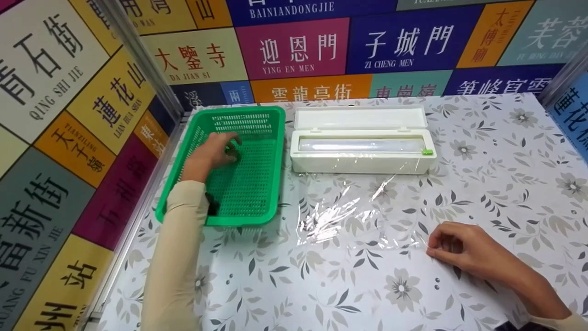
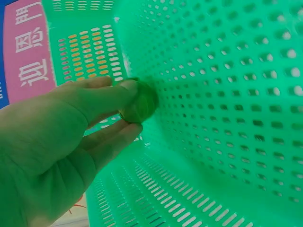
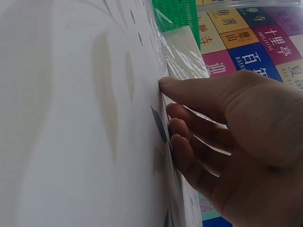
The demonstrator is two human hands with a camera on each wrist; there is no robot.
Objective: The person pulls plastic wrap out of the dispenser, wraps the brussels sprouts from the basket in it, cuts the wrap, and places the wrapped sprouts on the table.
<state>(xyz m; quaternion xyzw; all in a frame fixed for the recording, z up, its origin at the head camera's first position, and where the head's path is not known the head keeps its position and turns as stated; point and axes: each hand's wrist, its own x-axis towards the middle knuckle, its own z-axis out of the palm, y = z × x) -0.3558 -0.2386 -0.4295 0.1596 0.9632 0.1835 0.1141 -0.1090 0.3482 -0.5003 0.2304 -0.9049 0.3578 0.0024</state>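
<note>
My left hand [image 1: 213, 151] reaches into the green plastic basket [image 1: 278, 184]. Between thumb and fingers it holds a small, round, glossy green fruit or vegetable [image 2: 141, 101], close to the perforated bottom; its exact kind is unclear. At the right, my right hand [image 1: 473, 253] pinches the near right corner of a sheet of clear plastic wrap [image 1: 340, 216] with thumb and forefinger, low over the table. That sheet runs out from a white wrap dispenser [image 1: 363, 164], whose lid stands open at the back and whose roll [image 1: 360, 145] shows inside.
A green slide cutter [image 1: 427, 151] sits at the dispenser's right front edge. The tablecloth [image 1: 399, 287] is white with grey flowers and leaves. Panels with printed characters [image 1: 298, 48] stand behind and at the left of the table.
</note>
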